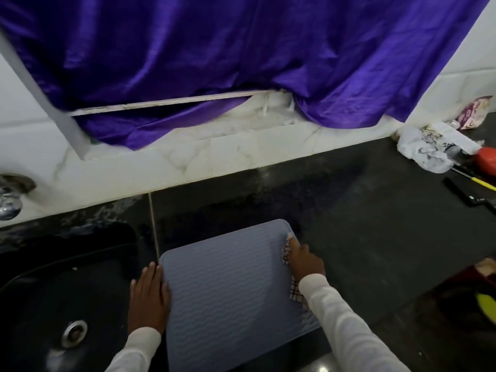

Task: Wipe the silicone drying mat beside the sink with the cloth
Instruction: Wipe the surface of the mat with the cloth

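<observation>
Two forearms enter from the bottom edge of the frame, each in a long sleeve of plain white or off-white cloth. The left sleeve (134, 350), at the lower left of centre, ends in a snug cuff at the wrist, with soft folds along its length. The right sleeve (346, 328), at the lower right of centre, shows more of the forearm and creases lightly near its cuff. Beyond the cuffs, the left hand (149, 299) and right hand (306, 261) are bare, with no rings, watch or gloves visible.

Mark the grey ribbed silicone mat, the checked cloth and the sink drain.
Grey ribbed silicone mat (228, 291): head view, bare centre.
Checked cloth (296, 291): head view, part beside the wrist.
Round metal sink drain (74, 332): head view, middle.
</observation>
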Available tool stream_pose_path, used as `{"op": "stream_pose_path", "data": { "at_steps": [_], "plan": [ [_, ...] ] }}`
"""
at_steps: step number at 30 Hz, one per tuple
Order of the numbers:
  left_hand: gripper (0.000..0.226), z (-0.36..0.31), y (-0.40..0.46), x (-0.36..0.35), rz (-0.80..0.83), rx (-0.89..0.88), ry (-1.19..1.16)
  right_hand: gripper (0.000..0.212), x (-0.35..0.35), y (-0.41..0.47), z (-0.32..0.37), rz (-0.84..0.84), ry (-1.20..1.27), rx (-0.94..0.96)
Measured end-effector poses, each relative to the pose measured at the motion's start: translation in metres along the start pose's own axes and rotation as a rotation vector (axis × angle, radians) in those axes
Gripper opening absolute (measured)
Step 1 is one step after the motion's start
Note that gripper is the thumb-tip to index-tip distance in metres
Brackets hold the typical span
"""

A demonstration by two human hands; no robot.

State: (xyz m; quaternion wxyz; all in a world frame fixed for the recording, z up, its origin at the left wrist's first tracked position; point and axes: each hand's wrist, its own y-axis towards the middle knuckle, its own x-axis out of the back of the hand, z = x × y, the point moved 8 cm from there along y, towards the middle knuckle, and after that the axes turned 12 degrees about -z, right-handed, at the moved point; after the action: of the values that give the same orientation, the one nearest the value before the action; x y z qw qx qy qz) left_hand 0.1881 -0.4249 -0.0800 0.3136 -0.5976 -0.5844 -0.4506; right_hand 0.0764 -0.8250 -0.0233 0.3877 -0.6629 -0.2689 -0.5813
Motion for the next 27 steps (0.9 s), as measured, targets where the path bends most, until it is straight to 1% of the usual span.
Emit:
{"op": "stream_pose_path", "data": {
  "at_steps": [2, 4, 6, 8, 11, 14, 17, 19, 21, 24, 27],
  "plan": [
    [0.052, 0.000, 0.000, 0.000, 0.008, 0.011, 0.011, 0.056, 0.001, 0.008, -0.008, -0.049, 0.006, -0.013],
    [0.058, 0.000, -0.001, 0.001, 0.010, 0.003, 0.026, 0.058, -0.002, 0.014, -0.012, -0.059, -0.020, 0.000],
    [0.055, 0.000, -0.002, 0.002, 0.009, 0.020, 0.033, 0.061, -0.006, 0.018, -0.012, -0.068, -0.038, 0.019],
    [0.050, -0.003, -0.002, 0.003, 0.015, 0.030, 0.027, 0.063, -0.008, 0.019, -0.010, -0.073, -0.047, 0.023],
    [0.050, -0.005, -0.002, 0.007, 0.008, 0.026, 0.017, 0.061, -0.009, 0.020, -0.009, -0.068, -0.042, 0.020],
    [0.055, -0.005, -0.003, 0.007, -0.001, -0.005, 0.024, 0.060, -0.007, 0.019, -0.009, -0.050, -0.017, -0.005],
    [0.060, -0.007, -0.004, 0.010, -0.012, -0.011, -0.011, 0.051, 0.002, 0.013, -0.009, -0.051, 0.138, -0.100],
    [0.061, -0.007, -0.005, 0.012, -0.013, -0.003, -0.017, 0.049, 0.009, 0.001, 0.003, -0.075, 0.256, -0.124],
    [0.059, -0.004, -0.006, 0.013, -0.015, 0.008, -0.014, 0.047, 0.016, -0.022, 0.037, -0.097, 0.351, -0.039],
    [0.054, -0.004, -0.006, 0.012, -0.018, 0.006, -0.030, 0.046, 0.021, -0.067, 0.110, -0.098, 0.399, 0.201],
    [0.052, -0.006, -0.005, 0.011, 0.015, -0.008, -0.056, 0.050, 0.010, -0.111, 0.192, -0.034, 0.469, 0.399]
  ]
}}
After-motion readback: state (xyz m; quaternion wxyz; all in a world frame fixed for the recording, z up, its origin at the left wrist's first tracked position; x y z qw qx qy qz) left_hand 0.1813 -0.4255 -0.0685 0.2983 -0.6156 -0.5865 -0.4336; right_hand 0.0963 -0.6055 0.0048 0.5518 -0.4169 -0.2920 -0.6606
